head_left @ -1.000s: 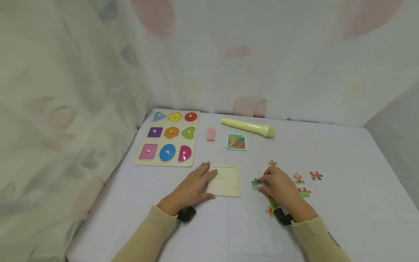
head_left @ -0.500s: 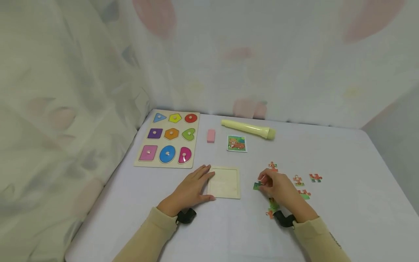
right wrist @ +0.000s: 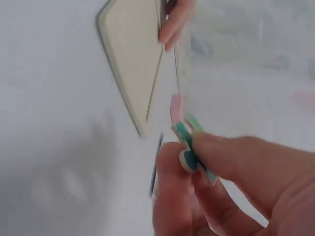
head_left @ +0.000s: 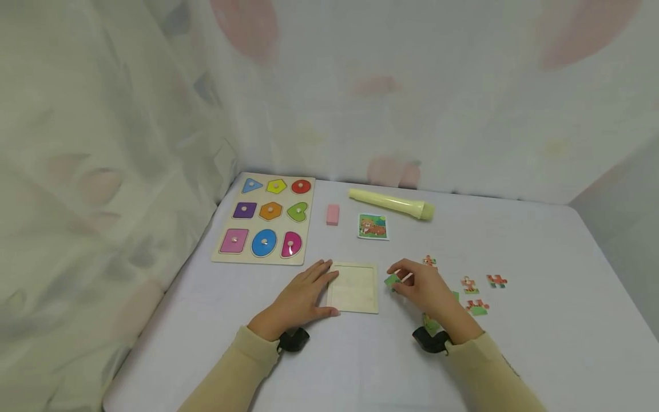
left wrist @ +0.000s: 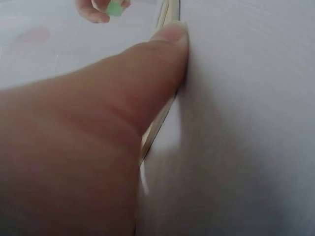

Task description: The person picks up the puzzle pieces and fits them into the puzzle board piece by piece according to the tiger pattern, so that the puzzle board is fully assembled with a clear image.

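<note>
My right hand [head_left: 419, 286] pinches a green jigsaw piece [right wrist: 189, 146] between thumb and fingers, just right of a shallow wooden puzzle tray [head_left: 354, 288]. In the right wrist view the piece is held up off the table, tilted on edge. My left hand [head_left: 298, 297] rests at the tray's left edge with its fingers spread and fairly straight; its thumb [left wrist: 165, 42] lies along the rim. Loose jigsaw pieces lie on the table around the right hand, among them a tiger piece [head_left: 469, 284], a red one [head_left: 497, 281] and a green-and-orange one [head_left: 477, 308].
A shape-peg board [head_left: 309, 220] lies at the back left. Beyond the tray are a pink block [head_left: 333, 215], a small tiger picture card [head_left: 373, 226] and a pale yellow toy microphone [head_left: 391, 203]. A draped cloth [head_left: 103, 229] borders the left side.
My right hand has lifted the green piece and carried it left toward the tray, turning it on the way. My left hand has stayed at the tray's edge.
</note>
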Available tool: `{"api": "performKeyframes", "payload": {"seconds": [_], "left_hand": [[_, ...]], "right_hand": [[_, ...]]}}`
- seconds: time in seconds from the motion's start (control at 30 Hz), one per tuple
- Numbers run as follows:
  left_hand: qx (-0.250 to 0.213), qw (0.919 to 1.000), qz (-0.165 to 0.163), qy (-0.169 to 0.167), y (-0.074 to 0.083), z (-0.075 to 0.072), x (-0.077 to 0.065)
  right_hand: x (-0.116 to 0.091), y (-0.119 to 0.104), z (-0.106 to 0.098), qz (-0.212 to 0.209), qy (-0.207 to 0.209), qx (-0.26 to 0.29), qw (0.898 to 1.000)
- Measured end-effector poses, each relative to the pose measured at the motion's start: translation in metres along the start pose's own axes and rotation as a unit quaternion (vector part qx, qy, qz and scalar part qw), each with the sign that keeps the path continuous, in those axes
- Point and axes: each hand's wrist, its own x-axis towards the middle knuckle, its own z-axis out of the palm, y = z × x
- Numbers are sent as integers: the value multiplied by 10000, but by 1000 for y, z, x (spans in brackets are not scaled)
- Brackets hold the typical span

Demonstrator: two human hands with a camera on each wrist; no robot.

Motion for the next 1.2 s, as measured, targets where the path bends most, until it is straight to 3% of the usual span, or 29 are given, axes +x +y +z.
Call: {"api": "performKeyframes", "payload": {"seconds": [0.27,0.4,0.5,0.6,0.7,0.9,1.2], "left_hand": [[-8,10000,13,-16,0,-2,0],[103,9999,33,7,-2,-1,0],[90,9999,55,9,-2,-1,0],[61,9999,103,12,-1,-1,0],[86,9999,122,14,-1,-1,-1],[211,9998,47,-15,-1,-1,0],[236,9997,43,-56,0,-1,0]], "right_hand": [[12,-14,26,399,29,209,9990],[16,-23,38,402,57,-206,9990],[13,-31,44,192,190,-1120,9933],[3,-37,45,-199,365,-2023,9784],[-8,-39,45,-624,300,-2495,9659],[-18,-33,50,-1100,-107,-2823,9529],[-19,-29,58,-1088,-115,-2952,9492]]}}
